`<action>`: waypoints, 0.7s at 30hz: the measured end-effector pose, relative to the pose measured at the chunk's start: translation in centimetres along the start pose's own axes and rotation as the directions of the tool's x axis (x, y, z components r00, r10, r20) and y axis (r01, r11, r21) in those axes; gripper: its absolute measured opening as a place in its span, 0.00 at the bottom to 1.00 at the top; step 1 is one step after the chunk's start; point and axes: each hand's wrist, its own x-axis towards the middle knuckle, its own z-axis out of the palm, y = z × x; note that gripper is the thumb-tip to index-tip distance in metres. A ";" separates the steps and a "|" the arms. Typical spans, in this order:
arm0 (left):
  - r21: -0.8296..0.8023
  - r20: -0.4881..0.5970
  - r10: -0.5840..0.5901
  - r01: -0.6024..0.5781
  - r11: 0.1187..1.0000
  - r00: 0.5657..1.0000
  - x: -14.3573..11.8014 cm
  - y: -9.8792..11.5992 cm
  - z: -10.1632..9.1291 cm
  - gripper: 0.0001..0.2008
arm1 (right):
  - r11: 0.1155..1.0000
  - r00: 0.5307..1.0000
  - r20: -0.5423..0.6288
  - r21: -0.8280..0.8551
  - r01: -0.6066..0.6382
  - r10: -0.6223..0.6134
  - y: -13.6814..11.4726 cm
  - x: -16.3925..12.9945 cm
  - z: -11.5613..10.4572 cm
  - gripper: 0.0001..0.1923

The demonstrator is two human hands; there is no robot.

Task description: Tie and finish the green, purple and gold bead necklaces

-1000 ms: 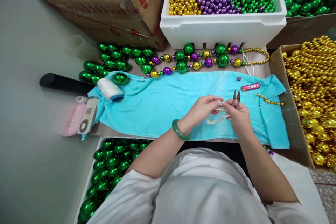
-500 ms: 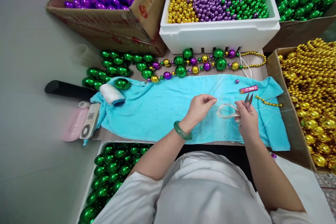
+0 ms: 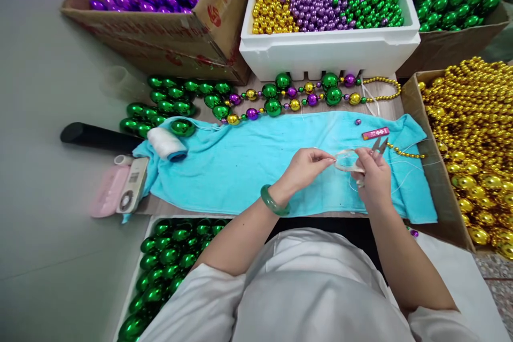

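Left hand (image 3: 306,164) pinching white string loop (image 3: 345,161) over turquoise towel (image 3: 240,163); right hand (image 3: 372,176) gripping loop's other side plus small snips (image 3: 380,145), tips up; pink tube (image 3: 375,133) just beyond

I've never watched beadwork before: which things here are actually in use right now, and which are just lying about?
In use:
left hand, pinching the thin white thread
right hand, holding the thread and small metal snips
turquoise towel beneath

Lying about:
white thread spool
finished green, purple and gold bead strand
pink case
red packet
white foam box
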 end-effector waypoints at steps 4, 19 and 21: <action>-0.046 -0.087 0.015 -0.019 0.999 0.996 -0.4 0.2 0.2 0.11 | 0.992 0.994 0.109 -0.120 0.034 -0.021 -0.3 -1.8 -2.2 0.22; 0.004 -0.057 0.196 -0.196 0.981 0.979 -3.1 0.8 5.2 0.09 | 0.994 0.981 0.175 0.059 -0.094 0.082 0.3 -6.1 -3.2 0.18; 0.017 -0.045 0.211 -0.210 0.978 0.976 -3.2 0.8 5.5 0.09 | 0.994 0.984 0.161 0.055 -0.090 0.080 0.2 -6.2 -3.6 0.17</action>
